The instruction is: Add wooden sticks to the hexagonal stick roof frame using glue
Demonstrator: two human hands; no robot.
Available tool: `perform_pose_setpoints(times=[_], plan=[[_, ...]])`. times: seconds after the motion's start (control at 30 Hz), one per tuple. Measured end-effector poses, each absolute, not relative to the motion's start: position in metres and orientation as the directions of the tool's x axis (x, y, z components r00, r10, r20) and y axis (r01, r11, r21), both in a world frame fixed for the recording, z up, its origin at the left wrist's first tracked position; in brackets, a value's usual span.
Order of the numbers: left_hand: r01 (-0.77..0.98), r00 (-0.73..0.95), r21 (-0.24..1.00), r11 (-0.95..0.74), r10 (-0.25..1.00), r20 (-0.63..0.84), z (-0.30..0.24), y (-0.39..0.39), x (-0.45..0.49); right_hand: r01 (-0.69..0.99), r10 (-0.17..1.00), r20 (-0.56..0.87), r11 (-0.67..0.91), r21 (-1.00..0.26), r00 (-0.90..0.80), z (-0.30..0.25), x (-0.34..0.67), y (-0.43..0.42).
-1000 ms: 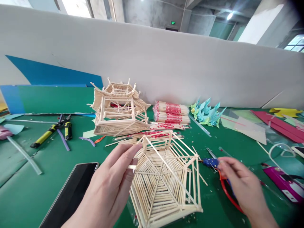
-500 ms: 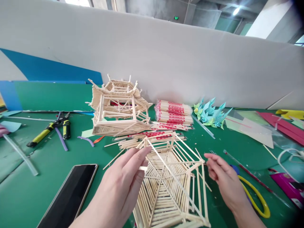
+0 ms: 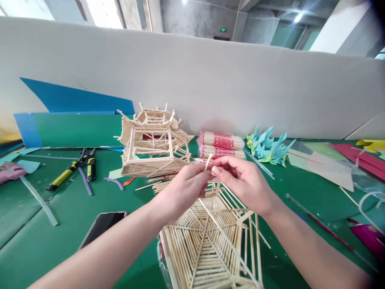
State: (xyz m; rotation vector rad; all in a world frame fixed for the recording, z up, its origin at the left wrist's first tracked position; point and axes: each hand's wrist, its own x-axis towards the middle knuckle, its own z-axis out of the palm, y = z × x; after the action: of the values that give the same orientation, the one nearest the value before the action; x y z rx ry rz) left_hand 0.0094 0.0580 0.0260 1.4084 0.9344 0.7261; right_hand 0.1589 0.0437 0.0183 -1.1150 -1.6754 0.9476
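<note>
My left hand point(image 3: 191, 184) is closed around a short wooden stick point(image 3: 208, 161) whose end pokes up above the fingers. Close against it, my right hand point(image 3: 243, 180) has its thumb and forefinger pinched together; what they hold is too small to make out. Both hands meet over the far edge of a many-sided stick frame point(image 3: 207, 245), whose floor is laid with rows of thin wooden sticks. One long stick slants across this frame, and its far corner is hidden behind my hands.
Behind stands a tiered stick building point(image 3: 155, 144). Beside it lie packs of sticks point(image 3: 221, 143) and blue-green folded paper point(image 3: 269, 146). Yellow-handled pliers point(image 3: 72, 170) and a phone point(image 3: 104, 224) lie to the left. A magenta tool point(image 3: 368, 239) is at right.
My two hands have come together over the frame's far edge, the right one moving left from the right corner. The left still holds the short stick. The camera view has tilted up slightly.
</note>
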Motion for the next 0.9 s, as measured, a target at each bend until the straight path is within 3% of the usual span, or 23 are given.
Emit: perform_pose_setpoints(times=[0.1,0.43,0.73,0.9], plan=[[0.2,0.498,0.98,0.015,0.86,-0.115,0.031,0.06,0.015,0.254,0.939,0.301,0.335,-0.907,-0.164,0.015,0.157,0.055],[-0.004,0.585,0.982,0.187,0.797,-0.149,0.024,0.058,0.017,0.178,0.967,0.202,0.228,-0.957,-0.153,0.02,0.164,0.058],[0.239,0.449,0.969,-0.056,0.891,-0.059,0.017,0.043,0.007,0.127,0.987,0.092,0.109,-0.986,-0.129,0.009,0.175,0.06],[0.218,0.525,0.976,-0.012,0.844,-0.107,0.01,0.041,0.01,0.143,0.987,0.071,0.091,-0.985,-0.144,0.01,0.17,0.056]])
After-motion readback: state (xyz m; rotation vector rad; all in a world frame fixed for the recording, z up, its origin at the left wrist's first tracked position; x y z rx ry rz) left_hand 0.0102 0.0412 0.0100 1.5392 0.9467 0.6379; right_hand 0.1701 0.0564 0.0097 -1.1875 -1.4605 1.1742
